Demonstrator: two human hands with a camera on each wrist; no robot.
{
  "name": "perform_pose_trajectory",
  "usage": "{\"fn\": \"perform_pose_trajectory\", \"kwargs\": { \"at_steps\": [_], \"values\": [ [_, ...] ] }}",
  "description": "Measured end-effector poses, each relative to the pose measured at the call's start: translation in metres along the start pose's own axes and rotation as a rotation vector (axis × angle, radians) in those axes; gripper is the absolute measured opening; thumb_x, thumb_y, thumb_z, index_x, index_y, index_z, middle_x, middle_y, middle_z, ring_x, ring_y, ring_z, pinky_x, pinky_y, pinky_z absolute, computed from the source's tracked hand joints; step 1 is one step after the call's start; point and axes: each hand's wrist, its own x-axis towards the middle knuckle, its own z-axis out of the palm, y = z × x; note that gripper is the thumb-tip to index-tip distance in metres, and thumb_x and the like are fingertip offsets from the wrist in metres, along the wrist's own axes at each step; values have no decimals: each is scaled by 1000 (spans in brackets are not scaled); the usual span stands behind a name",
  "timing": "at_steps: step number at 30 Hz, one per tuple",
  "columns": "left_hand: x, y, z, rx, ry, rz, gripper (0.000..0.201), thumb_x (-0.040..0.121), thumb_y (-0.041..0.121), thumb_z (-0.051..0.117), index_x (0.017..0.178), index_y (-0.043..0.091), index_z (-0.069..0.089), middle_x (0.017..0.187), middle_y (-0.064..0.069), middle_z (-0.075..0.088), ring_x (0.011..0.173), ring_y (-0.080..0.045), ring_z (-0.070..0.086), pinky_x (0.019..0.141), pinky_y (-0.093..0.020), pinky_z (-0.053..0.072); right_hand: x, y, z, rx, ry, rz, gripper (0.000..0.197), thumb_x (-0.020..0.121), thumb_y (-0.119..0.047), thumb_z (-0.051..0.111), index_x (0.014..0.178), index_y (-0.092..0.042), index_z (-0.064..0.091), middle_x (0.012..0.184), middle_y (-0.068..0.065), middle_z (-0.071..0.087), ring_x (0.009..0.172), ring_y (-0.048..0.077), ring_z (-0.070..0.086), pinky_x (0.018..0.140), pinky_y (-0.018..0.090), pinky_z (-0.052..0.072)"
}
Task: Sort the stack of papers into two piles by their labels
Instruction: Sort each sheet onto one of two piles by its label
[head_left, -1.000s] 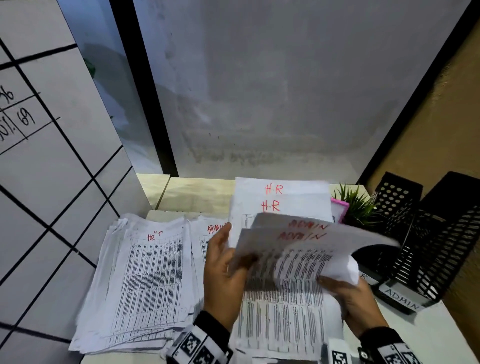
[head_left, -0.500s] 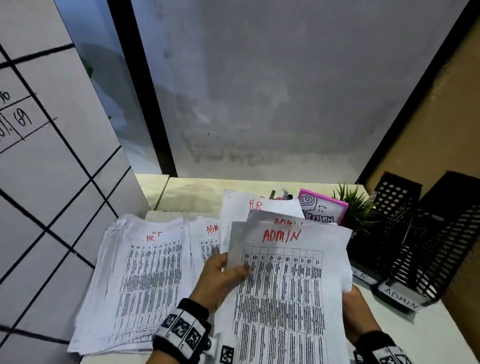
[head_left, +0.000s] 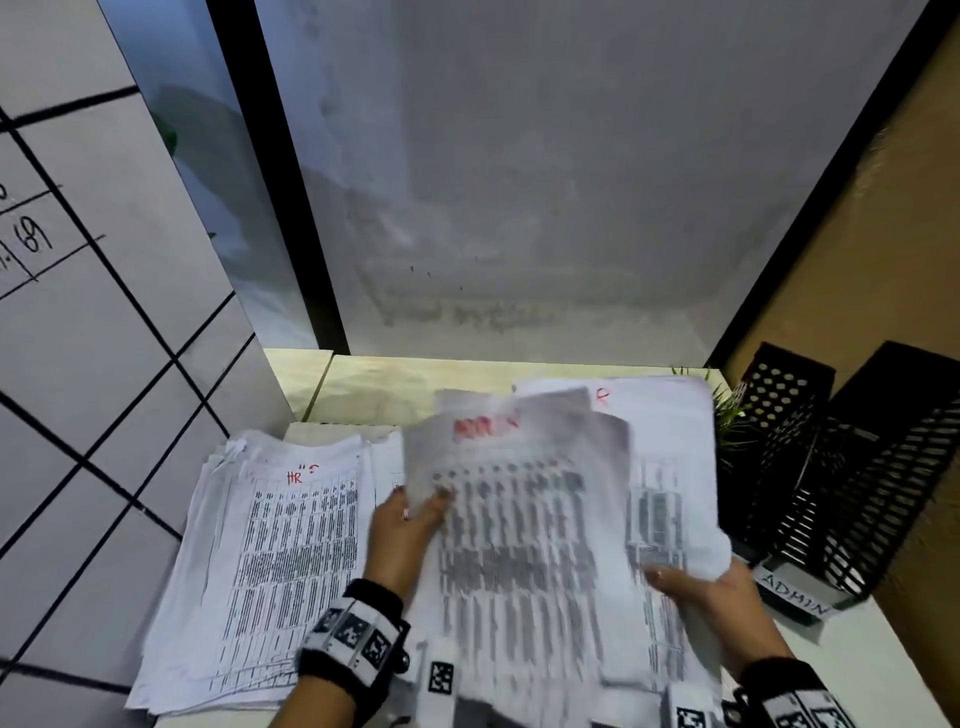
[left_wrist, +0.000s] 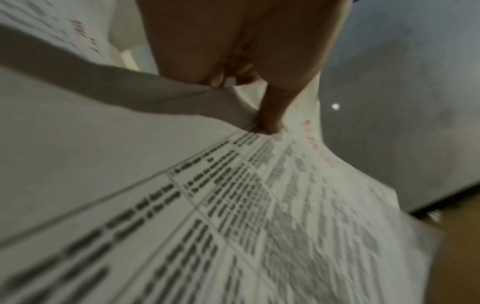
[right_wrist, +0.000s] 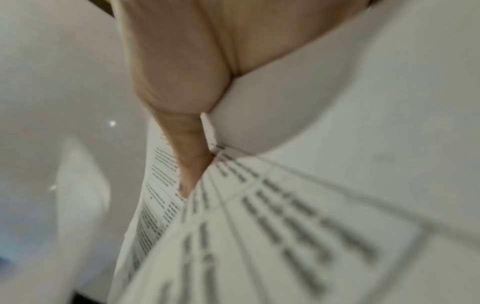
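My left hand (head_left: 410, 525) pinches the left edge of a blurred sheet marked ADMIN (head_left: 519, 519) in red, thumb on top. In the left wrist view that thumb (left_wrist: 272, 115) presses the printed ADMIN sheet (left_wrist: 259, 205). My right hand (head_left: 696, 587) grips the rest of the held stack (head_left: 670, 467) at its right edge; a red R shows at the top of it. The right wrist view shows my thumb (right_wrist: 192, 164) on the printed pages (right_wrist: 259, 226). An HR pile (head_left: 280, 561) lies flat at the left. Another pile beside it is mostly hidden by the held sheet.
Two black mesh file holders (head_left: 857, 467) stand at the right, one with a label reading ADMIN (head_left: 797, 597). A small green plant (head_left: 727, 415) sits behind the papers. A tiled wall (head_left: 104, 364) closes the left side and a grey wall (head_left: 519, 208) the back.
The ADMIN sheet has gone from facing me upright to swinging left and down in my left hand, now blurred. The right-hand stack has shifted right and covers the pink item.
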Motion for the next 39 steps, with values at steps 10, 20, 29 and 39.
{"fn": "perform_pose_trajectory", "kwargs": {
  "at_steps": [10,20,29,39],
  "values": [
    [62,-20,-54,410,300,-14,34,90,30,65,110,4,62,96,-8,65,88,-25,60,83,-33,46,3,-28,-62,-118,192,-151,88,24,-54,95,76,11,68,87,40,64,79,40,60,67,35,59],
    [49,0,11,648,59,-48,80,89,60,47,148,10,26,155,-10,27,140,-28,31,115,-43,27,-1,-27,-13,-77,-22,-222,93,22,-47,95,100,-6,66,92,17,73,86,31,70,69,32,55],
    [3,26,53,176,-289,52,46,95,42,50,137,23,45,130,15,53,120,-9,52,100,-28,41,9,-10,22,-10,-131,-149,78,37,-34,94,105,-11,63,92,4,77,84,16,73,63,17,53],
    [-1,14,39,128,95,229,27,75,6,78,96,22,71,83,9,73,79,-6,70,69,-16,55,13,10,16,-40,-85,-75,37,69,-4,82,101,-2,64,82,10,75,71,20,69,65,31,53]
  ]
}}
